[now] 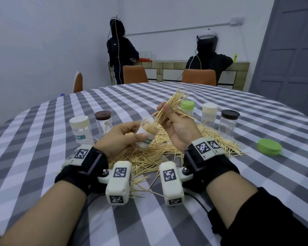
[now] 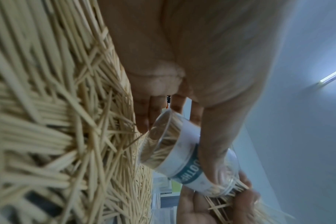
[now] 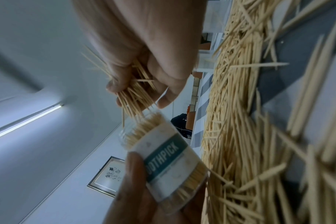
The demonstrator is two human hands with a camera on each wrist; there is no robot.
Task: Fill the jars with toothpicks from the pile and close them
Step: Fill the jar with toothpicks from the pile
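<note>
My left hand (image 1: 126, 137) grips a clear jar (image 1: 147, 134) with a white and teal label, tilted toward the right and open at the top, packed with toothpicks. The same jar (image 2: 179, 154) (image 3: 163, 157) shows in both wrist views. My right hand (image 1: 174, 121) (image 3: 142, 84) holds a bundle of toothpicks (image 1: 171, 107) just above the jar's mouth, with their lower ends entering it. Beneath both hands the pile of toothpicks (image 1: 149, 157) spreads over the checked tablecloth (image 1: 43, 139).
Closed jars stand around the pile: a cream-lidded one (image 1: 81, 129) and a brown-lidded one (image 1: 103, 122) on the left, green-lidded (image 1: 188, 107), cream-lidded (image 1: 209, 114) and brown-lidded (image 1: 228, 125) on the right. A loose green lid (image 1: 269, 147) lies right. Two people and chairs are beyond the table.
</note>
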